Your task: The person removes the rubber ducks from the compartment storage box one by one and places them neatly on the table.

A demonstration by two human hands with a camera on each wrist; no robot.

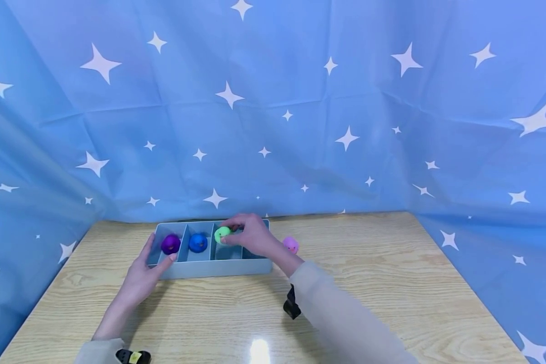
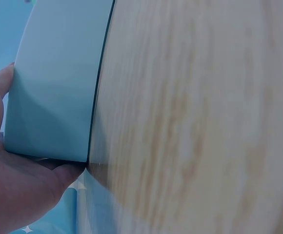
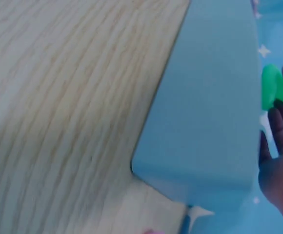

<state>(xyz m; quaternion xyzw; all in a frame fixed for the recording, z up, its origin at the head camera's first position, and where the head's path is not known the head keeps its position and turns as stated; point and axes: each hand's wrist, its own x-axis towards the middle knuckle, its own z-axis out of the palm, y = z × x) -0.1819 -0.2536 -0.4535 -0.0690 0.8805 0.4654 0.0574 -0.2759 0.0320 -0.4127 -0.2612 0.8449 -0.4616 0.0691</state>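
Observation:
A grey-blue divided box stands near the table's back edge. My left hand grips its left end, thumb over the front rim and fingers along the end wall. Over the third compartment from the left, my right hand pinches a small green rubber duck; it shows at box-rim height in the right wrist view. A purple duck sits in the leftmost compartment and a blue duck in the one beside it. My right hand partly hides the rightmost compartment.
A pink duck lies on the wooden table just right of the box, partly behind my right forearm. A blue star-patterned cloth hangs behind the table and along both sides.

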